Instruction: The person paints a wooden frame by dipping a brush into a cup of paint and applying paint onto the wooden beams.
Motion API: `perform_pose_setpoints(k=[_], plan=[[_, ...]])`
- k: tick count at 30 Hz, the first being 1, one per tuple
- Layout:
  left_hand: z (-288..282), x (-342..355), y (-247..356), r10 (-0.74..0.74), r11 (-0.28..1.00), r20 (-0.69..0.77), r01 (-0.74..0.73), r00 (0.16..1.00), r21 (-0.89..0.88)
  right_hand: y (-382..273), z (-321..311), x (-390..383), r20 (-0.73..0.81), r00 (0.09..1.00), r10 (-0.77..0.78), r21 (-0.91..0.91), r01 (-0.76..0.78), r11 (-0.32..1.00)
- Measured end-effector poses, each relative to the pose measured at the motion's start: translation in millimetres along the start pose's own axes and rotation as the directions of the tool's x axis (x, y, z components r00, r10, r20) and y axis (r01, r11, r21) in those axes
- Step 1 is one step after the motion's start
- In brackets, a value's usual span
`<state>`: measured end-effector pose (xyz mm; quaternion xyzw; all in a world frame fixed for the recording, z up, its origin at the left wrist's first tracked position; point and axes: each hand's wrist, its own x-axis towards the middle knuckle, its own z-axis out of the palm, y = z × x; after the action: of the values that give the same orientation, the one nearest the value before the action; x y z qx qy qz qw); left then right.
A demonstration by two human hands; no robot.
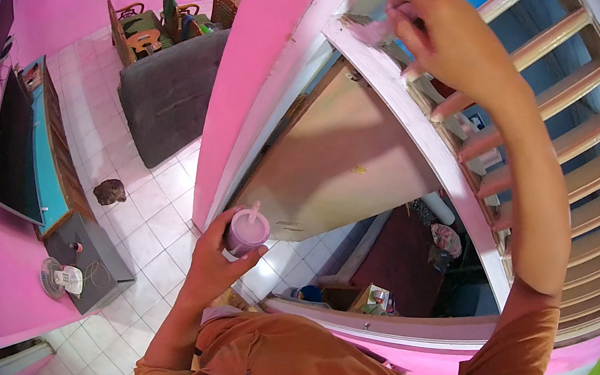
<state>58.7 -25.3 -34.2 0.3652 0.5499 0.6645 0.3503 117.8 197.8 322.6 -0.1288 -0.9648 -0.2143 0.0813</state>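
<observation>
My left hand (225,254) grips a small cup of pale pink liquid (250,230), with a stick standing in it, low in the middle. My right hand (433,33) is raised at the top, fingers closed on a small pale-pink, brush-like tool (388,27) whose shape is partly hidden. It is at the upper end of a white wooden frame (465,211), beside a louvred vent with pale slats (574,149). A beige door panel (334,162) hangs open below that frame.
Pink walls (240,64) surround the doorway. To the left are a grey sofa (158,106), wooden chairs with a guitar, a television (19,140) and a fan (65,279). A dark lump (110,191) lies on white floor tiles. Through the doorway is a dark red mattress (390,254).
</observation>
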Motion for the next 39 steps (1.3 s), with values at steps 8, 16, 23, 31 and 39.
perform_pose_setpoints(k=[8, 16, 23, 31, 39], plan=[[-2, 1, 2, 0.001, 1.000, 0.006, -0.001, 1.000, -0.027, 1, 0, 20, -0.136, 0.987, -0.081, -0.023, 0.078, 0.997], [-6, 1, -2, 0.004, 1.000, -0.005, -0.004, 1.000, -0.024, -4, -5, 32, -0.070, 0.992, -0.104, -0.018, 0.103, 0.994], [-8, -2, -1, 0.001, 1.000, -0.017, -0.002, 1.000, -0.029, -4, -7, 31, 0.089, 0.991, -0.098, -0.052, 0.103, 0.993], [-12, -5, 1, -0.019, 0.999, -0.028, 0.017, 0.999, -0.038, -13, -6, 35, 0.109, 0.993, -0.036, -0.057, 0.042, 0.997], [-8, 1, 4, -0.010, 1.000, -0.026, 0.009, 1.000, -0.026, -6, 0, 36, 0.006, 0.999, -0.047, -0.041, 0.048, 0.998]])
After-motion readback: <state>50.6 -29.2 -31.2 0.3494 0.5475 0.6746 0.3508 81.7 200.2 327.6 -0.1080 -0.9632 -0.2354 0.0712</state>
